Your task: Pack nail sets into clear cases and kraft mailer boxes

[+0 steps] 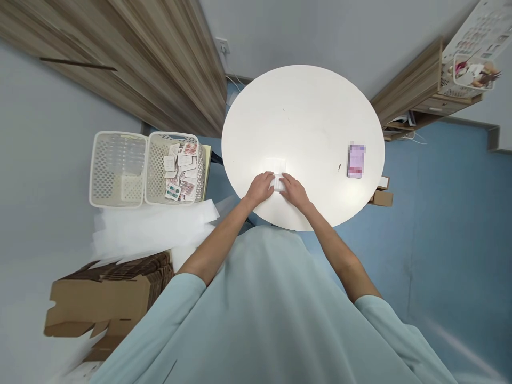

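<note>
My left hand (261, 188) and my right hand (295, 190) rest close together near the front edge of the round white table (308, 106). Between them lies a small white wrapped packet (277, 183), gripped from both sides by bent fingers. Its contents cannot be made out. A thin white sheet (276, 164) stretches flat from the packet towards the far side of the table, hard to tell from the tabletop.
A purple, blurred item (356, 161) lies at the table's right. Left of the table, a white basket (154, 186) holds small carded items beside another basket (94, 170). Nearer are white wrapping sheets (148, 229) and flattened cardboard boxes (100, 298). A wooden cabinet (416, 90) stands right.
</note>
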The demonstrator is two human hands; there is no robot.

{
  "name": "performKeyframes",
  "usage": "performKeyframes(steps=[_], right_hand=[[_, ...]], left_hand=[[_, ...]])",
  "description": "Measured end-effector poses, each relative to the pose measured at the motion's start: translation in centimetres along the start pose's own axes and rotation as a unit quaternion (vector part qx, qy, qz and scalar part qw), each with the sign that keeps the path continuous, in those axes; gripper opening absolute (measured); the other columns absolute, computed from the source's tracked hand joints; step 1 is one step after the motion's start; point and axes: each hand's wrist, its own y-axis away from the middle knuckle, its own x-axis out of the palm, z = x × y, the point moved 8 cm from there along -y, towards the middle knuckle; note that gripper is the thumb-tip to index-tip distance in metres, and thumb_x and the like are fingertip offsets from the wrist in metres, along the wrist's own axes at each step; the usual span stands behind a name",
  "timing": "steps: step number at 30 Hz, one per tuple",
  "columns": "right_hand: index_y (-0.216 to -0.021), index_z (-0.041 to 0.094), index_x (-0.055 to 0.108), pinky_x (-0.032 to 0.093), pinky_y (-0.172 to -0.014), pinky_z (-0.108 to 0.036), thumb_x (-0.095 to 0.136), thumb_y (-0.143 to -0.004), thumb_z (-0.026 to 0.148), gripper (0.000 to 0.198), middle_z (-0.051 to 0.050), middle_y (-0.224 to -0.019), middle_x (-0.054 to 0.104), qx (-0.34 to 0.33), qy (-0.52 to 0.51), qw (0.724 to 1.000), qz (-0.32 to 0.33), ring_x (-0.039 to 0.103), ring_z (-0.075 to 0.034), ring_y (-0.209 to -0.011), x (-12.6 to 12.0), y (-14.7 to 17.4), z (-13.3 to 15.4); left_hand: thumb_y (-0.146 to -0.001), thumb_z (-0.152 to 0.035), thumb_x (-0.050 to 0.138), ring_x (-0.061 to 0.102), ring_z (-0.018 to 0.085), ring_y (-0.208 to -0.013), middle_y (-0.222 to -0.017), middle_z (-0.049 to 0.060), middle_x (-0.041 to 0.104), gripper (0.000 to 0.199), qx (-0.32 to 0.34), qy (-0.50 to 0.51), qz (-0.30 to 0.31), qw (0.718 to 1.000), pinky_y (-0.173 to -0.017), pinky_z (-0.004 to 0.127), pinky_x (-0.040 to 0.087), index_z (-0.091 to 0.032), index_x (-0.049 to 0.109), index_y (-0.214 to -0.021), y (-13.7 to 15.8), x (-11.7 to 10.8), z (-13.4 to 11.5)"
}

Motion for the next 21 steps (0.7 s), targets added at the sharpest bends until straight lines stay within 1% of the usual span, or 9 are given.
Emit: performKeyframes(steps=[1,3,5,8,11,13,16,19,21], right_hand=[[-0.147,0.02,0.055,0.044,-0.121,-0.056,0.066,-0.095,0.019,0.053,-0.017,-0.167,0.044,0.0,0.002,1.0,-0.006,0.042,-0.034,-0.154,0.3,0.6,0.1],[-0.149,0.02,0.054,0.045,-0.121,-0.055,0.062,-0.1,0.024,0.05,-0.016,-0.167,0.044,-0.005,0.004,1.0,-0.017,0.042,-0.033,-0.154,1.0,2.1,0.6],[-0.151,0.019,0.052,0.046,-0.12,-0.054,0.058,-0.103,0.029,0.05,-0.017,-0.167,0.044,-0.011,0.003,1.0,-0.026,0.044,-0.032,-0.153,1.9,3.8,1.3],[-0.151,0.017,0.052,0.046,-0.119,-0.053,0.055,-0.104,0.031,0.049,-0.018,-0.166,0.045,-0.018,0.0,0.999,-0.041,0.046,-0.032,-0.152,3.1,6.4,2.3],[-0.151,0.018,0.053,0.046,-0.119,-0.051,0.056,-0.104,0.031,0.049,-0.017,-0.166,0.047,-0.016,-0.005,0.999,-0.05,0.046,-0.03,-0.152,3.7,8.0,2.9],[-0.151,0.02,0.054,0.045,-0.119,-0.05,0.056,-0.104,0.033,0.049,-0.015,-0.165,0.048,-0.015,-0.012,0.998,-0.051,0.048,-0.029,-0.151,3.6,8.5,2.9],[-0.149,0.021,0.056,0.045,-0.118,-0.048,0.057,-0.105,0.04,0.048,-0.012,-0.164,0.051,-0.015,-0.021,0.999,-0.045,0.051,-0.029,-0.147,2.9,8.3,2.7],[-0.147,0.021,0.058,0.045,-0.117,-0.047,0.056,-0.106,0.044,0.048,-0.012,-0.16,0.055,-0.005,-0.028,0.999,-0.037,0.055,-0.028,-0.142,2.1,7.6,2.6],[-0.147,0.021,0.059,0.045,-0.115,-0.046,0.052,-0.108,0.044,0.045,-0.012,-0.156,0.059,0.012,-0.032,0.999,-0.036,0.057,-0.028,-0.138,1.6,7.0,2.4]], left_hand=[[-0.093,-0.023,0.059,0.05,0.035,-0.146,-0.155,0.017,0.056,0.05,0.004,0.0,-0.001,1.0,-0.125,0.054,0.037,-0.018,0.06,-0.142,0.7,0.2,0.1],[-0.092,-0.029,0.065,0.047,0.035,-0.149,-0.16,0.016,0.052,0.054,0.01,0.004,-0.005,1.0,-0.126,0.054,0.036,-0.02,0.058,-0.144,2.3,0.7,0.1],[-0.09,-0.03,0.069,0.046,0.035,-0.15,-0.163,0.015,0.049,0.06,0.017,0.007,-0.001,1.0,-0.127,0.055,0.034,-0.021,0.055,-0.147,4.3,1.5,0.1],[-0.091,-0.027,0.068,0.046,0.033,-0.151,-0.164,0.015,0.049,0.061,0.032,-0.003,0.007,0.999,-0.128,0.055,0.033,-0.021,0.053,-0.149,7.0,2.6,-0.1],[-0.094,-0.027,0.064,0.049,0.03,-0.15,-0.164,0.013,0.05,0.057,0.033,-0.006,0.008,0.999,-0.127,0.053,0.034,-0.021,0.053,-0.15,8.6,3.2,-0.1],[-0.095,-0.03,0.063,0.05,0.029,-0.149,-0.164,0.012,0.051,0.057,0.026,0.004,0.005,1.0,-0.128,0.052,0.034,-0.022,0.054,-0.151,9.0,3.3,0.1],[-0.095,-0.037,0.067,0.05,0.029,-0.149,-0.163,0.01,0.052,0.059,0.01,0.026,0.005,1.0,-0.128,0.05,0.034,-0.024,0.056,-0.151,8.9,3.0,0.5],[-0.094,-0.046,0.069,0.054,0.029,-0.145,-0.159,0.008,0.057,0.059,-0.018,0.064,0.002,0.998,-0.125,0.046,0.04,-0.024,0.061,-0.148,8.4,2.4,1.2],[-0.095,-0.053,0.068,0.059,0.029,-0.14,-0.153,0.007,0.062,0.056,-0.045,0.096,-0.015,0.994,-0.12,0.042,0.046,-0.024,0.065,-0.143,8.0,1.7,1.7]])
